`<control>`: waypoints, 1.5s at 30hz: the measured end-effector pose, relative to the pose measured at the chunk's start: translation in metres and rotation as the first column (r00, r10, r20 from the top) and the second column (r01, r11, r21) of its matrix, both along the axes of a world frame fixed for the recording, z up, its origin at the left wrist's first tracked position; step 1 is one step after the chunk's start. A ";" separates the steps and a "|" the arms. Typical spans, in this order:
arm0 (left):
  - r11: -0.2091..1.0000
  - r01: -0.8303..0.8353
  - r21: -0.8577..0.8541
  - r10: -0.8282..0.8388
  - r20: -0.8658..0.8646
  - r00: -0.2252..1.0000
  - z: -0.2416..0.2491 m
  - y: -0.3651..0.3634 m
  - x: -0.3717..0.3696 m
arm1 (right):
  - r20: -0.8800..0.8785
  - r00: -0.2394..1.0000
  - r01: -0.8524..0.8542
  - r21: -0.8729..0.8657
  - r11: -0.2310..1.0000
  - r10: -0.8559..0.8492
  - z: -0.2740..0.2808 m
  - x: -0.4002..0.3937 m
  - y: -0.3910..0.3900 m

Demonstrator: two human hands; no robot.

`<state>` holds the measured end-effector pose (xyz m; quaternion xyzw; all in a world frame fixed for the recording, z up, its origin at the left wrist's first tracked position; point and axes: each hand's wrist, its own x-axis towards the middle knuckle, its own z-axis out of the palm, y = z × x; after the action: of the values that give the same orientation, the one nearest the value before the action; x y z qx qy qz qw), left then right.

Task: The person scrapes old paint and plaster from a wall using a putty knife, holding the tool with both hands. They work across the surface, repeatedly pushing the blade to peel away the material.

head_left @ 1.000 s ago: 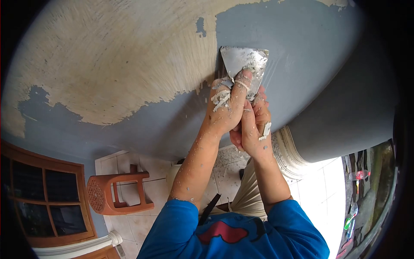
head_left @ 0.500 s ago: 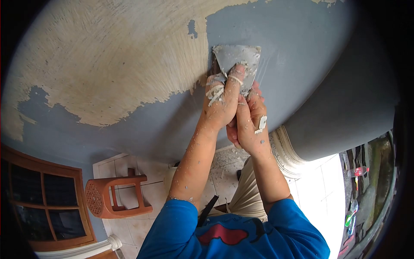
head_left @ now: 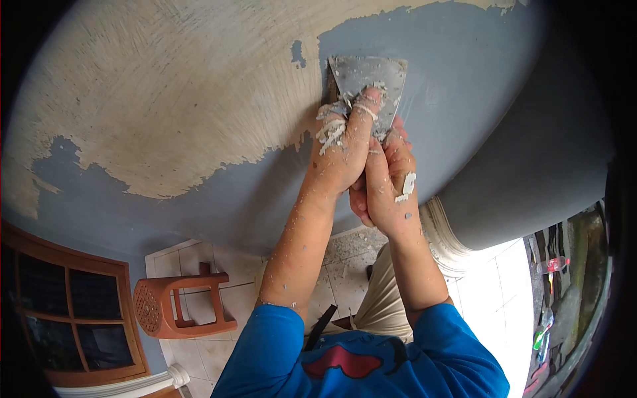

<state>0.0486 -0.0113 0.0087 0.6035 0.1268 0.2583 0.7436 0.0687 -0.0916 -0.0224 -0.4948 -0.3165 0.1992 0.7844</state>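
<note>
A broad metal paint scraper (head_left: 371,70) lies against the wall, its wide edge on the grey paint (head_left: 458,73). My left hand (head_left: 345,146) grips the blade, thumb flat on its face and fingers mostly hidden beneath. My right hand (head_left: 388,182) is closed lower down, around the handle end, which the fingers hide. Paint flakes (head_left: 332,132) cling to my left hand, and a larger white flake (head_left: 407,187) sticks to the right. Left of the blade, the wall is bare and beige (head_left: 199,86) with a ragged paint border.
An orange plastic stool (head_left: 179,305) stands on the tiled floor at lower left, near a wood-framed window (head_left: 73,318). A round dark column (head_left: 531,166) with a cream moulded base (head_left: 441,232) rises at right. Paint debris (head_left: 352,259) lies on the floor below my arms.
The scraper and both hands have slid slightly up the wall and a little to the right. My grip looks the same, and the flakes still cling to both hands.
</note>
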 end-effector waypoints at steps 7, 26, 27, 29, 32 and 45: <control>1.000 -0.012 -0.008 0.012 0.009 1.000 -0.014 -0.005 -0.008 | -0.059 0.998 -0.003 0.001 1.000 0.003 0.012 -0.002 -0.002; 0.983 -0.039 0.177 0.031 0.044 0.999 0.026 0.006 0.009 | 0.081 0.996 0.052 -0.031 0.998 -0.049 0.037 0.005 0.000; 0.979 -0.059 0.193 0.044 0.079 0.996 0.033 0.005 0.011 | 0.072 0.996 0.051 -0.022 0.998 -0.049 0.042 0.007 0.002; 0.986 -0.030 0.167 0.018 0.072 0.997 0.032 0.006 0.007 | 0.061 0.998 -0.004 -0.001 1.000 0.004 0.039 0.008 -0.001; 0.992 -0.047 0.113 0.038 0.085 0.996 -0.031 0.001 -0.002 | 0.024 0.997 -0.072 -0.132 0.989 0.076 -0.012 0.000 -0.015; 0.992 -0.050 -0.112 0.031 -0.164 0.986 -0.077 -0.009 -0.017 | -0.090 0.991 -0.116 -0.162 0.980 0.103 -0.066 -0.011 -0.016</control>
<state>0.0318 -0.0204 -0.0682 0.5758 0.2138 0.2157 0.7591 0.0578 -0.1078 -0.0888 -0.5318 -0.2933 0.2879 0.7404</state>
